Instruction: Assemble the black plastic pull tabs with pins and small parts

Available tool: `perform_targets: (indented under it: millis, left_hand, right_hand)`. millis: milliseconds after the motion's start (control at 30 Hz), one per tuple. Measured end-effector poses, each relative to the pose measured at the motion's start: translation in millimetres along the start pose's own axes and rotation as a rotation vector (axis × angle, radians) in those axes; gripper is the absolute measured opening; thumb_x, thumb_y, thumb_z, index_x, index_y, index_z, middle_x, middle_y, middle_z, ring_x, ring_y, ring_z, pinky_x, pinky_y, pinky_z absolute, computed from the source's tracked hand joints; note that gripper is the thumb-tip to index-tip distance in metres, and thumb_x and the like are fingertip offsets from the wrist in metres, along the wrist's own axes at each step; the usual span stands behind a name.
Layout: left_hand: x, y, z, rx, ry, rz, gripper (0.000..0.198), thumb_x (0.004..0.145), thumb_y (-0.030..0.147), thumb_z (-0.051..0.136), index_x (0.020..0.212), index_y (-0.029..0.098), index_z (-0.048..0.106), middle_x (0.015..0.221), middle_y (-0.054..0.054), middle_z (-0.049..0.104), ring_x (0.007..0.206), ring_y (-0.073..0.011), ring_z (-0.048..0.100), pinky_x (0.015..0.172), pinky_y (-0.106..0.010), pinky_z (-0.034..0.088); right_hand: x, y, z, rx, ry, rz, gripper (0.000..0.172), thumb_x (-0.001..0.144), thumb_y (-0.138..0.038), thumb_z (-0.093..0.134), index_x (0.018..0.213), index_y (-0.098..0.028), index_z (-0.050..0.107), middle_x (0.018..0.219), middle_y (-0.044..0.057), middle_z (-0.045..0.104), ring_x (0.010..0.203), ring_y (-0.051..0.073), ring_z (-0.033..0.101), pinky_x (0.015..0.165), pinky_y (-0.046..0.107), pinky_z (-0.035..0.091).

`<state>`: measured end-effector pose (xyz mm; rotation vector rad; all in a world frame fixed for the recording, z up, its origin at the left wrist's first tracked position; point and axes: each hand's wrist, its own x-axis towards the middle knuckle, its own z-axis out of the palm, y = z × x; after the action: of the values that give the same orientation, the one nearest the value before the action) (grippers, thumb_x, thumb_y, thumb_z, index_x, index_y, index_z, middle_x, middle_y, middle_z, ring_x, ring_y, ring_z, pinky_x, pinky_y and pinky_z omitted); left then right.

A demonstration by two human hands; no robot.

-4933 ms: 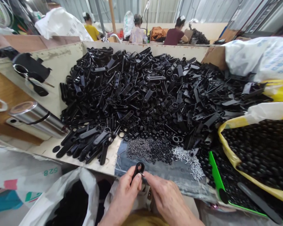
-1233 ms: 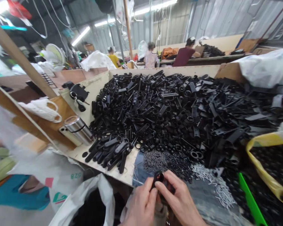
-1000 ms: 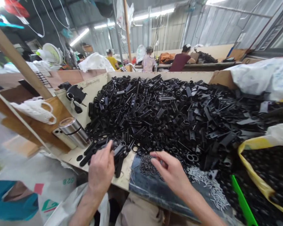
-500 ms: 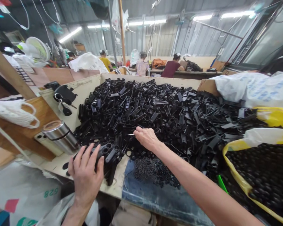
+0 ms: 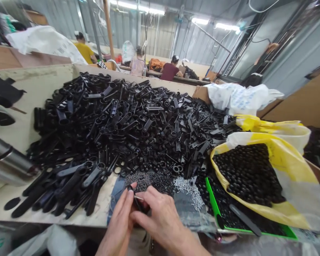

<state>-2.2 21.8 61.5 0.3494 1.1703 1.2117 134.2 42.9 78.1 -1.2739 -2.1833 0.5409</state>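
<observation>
Holding: the left hand (image 5: pixel 119 224) pinches a small black plastic piece (image 5: pixel 131 190) between thumb and fingertip, a narrow grip just past the near edge of the pale board (image 5: pixel 101 219).

Pin: a thin steel pin (image 5: pixel 139 197) pokes out beside the piece. The right hand (image 5: pixel 160 218) closes in narrowly around it, but I cannot tell whether it grips the pin.

Dropping risk: so small a piece, held only by fingertips, could slip if the pinch loosens.

Mixing risk: a dropped pin could vanish into the loose steel pins (image 5: pixel 189 193) or the small dark bits (image 5: pixel 146 181) just beyond the hands, where black on black is hard to spot.

Pricking risk: a sharp pin end, if there is one, could jab a finger under pressure.

Hidden: fingers cover most of the piece, so how it meets the pin is unclear.

Cut off: the near edge of the view cuts off both forearms.

Around: a heap of black plastic levers (image 5: pixel 109 124) fills the far board, and a yellow-and-white sack (image 5: pixel 290 185) of black beads lies to the right.
</observation>
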Motion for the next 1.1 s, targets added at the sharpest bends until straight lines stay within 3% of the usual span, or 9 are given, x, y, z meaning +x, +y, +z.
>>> perform_targets:
  millis: [67,133,233,367,500,567,700,900,1100]
  left_hand:
    - [0.5,5.5,-0.6,-0.016,-0.042,-0.043,0.068,0.08,0.056,0.081,0.137,0.023,0.062,0.118,-0.011,0.076,0.096,-0.0252,0.073,0.072,-0.031,0.057]
    - [1.1,10.7,-1.1,-0.015,-0.099,-0.05,0.068,0.079,0.055,0.082,0.134,0.02,0.063,0.098,-0.008,0.077,0.074,-0.0192,0.069,0.06,-0.028,0.052]
    - [0.5,13.5,1.7,0.014,-0.165,-0.052,0.06,0.079,0.053,0.083,0.126,0.02,0.066,0.077,0.0,0.07,0.062,-0.0121,0.059,0.057,-0.023,0.046]
    - [-2.9,10.7,6.0,0.065,-0.17,-0.037,0.054,0.074,0.048,0.088,0.115,0.018,0.069,0.062,0.005,0.06,0.059,-0.0096,0.051,0.061,-0.02,0.045]
    - [-7.3,8.4,4.3,0.145,-0.152,-0.013,0.054,0.076,0.048,0.086,0.118,0.02,0.066,0.066,0.005,0.059,0.06,-0.0103,0.052,0.065,-0.023,0.049]
    - [-10.1,7.8,2.7,0.187,-0.126,0.025,0.056,0.075,0.046,0.088,0.12,0.023,0.065,0.076,0.006,0.058,0.056,-0.0064,0.048,0.058,-0.02,0.044]
    - [-17.9,8.6,1.5,0.119,-0.086,0.018,0.056,0.076,0.047,0.087,0.122,0.027,0.062,0.079,0.009,0.051,0.048,0.0004,0.03,0.048,-0.015,0.024]
    - [-25.3,11.2,1.2,-0.091,-0.316,-0.21,0.036,0.085,0.045,0.08,0.11,0.021,0.071,0.082,0.002,0.062,0.043,0.0013,0.03,0.042,-0.016,0.019]
    - [-30.2,-0.1,3.2,-0.155,-0.344,-0.285,0.034,0.087,0.048,0.077,0.095,0.015,0.074,0.08,-0.003,0.066,0.055,-0.0071,0.05,0.048,-0.019,0.036]
  right_hand:
    - [10.0,14.0,-19.8,0.057,-0.05,0.032,0.01,0.091,-0.03,0.075,0.1,-0.026,0.077,0.081,-0.004,0.072,0.068,0.012,0.067,0.061,0.02,0.048]
    - [31.3,35.0,-41.0,-0.064,0.029,0.156,0.011,0.099,-0.028,0.066,0.099,-0.025,0.077,0.086,-0.004,0.075,0.074,0.011,0.069,0.066,0.018,0.05]
    - [70.4,69.2,-60.3,-0.188,0.088,0.259,0.018,0.103,-0.025,0.057,0.11,-0.02,0.074,0.1,0.004,0.078,0.086,0.016,0.072,0.076,0.024,0.051]
    - [104.3,94.6,-55.0,-0.305,0.043,0.304,0.015,0.096,-0.035,0.071,0.101,-0.021,0.073,0.1,0.007,0.077,0.094,0.025,0.073,0.079,0.031,0.049]
    - [109.7,99.9,-48.9,-0.316,0.015,0.34,0.011,0.09,-0.031,0.076,0.092,-0.021,0.074,0.097,0.008,0.078,0.093,0.027,0.073,0.077,0.032,0.049]
    - [104.9,101.4,-54.1,-0.288,0.034,0.359,0.007,0.09,-0.026,0.073,0.093,-0.021,0.075,0.09,0.008,0.079,0.089,0.028,0.074,0.076,0.033,0.05]
    - [76.6,94.0,-66.0,-0.167,0.128,0.348,0.029,0.096,-0.024,0.057,0.12,-0.02,0.073,0.106,0.009,0.08,0.093,0.024,0.074,0.083,0.034,0.053]
    - [6.7,43.0,-48.1,0.331,0.106,0.145,0.031,0.102,-0.034,0.052,0.111,-0.02,0.077,0.098,0.006,0.077,0.087,0.019,0.072,0.073,0.026,0.057]
    - [-25.2,16.8,-24.6,0.54,0.148,0.038,0.025,0.101,-0.022,0.058,0.112,-0.024,0.079,0.093,0.004,0.069,0.084,0.016,0.068,0.072,0.024,0.055]
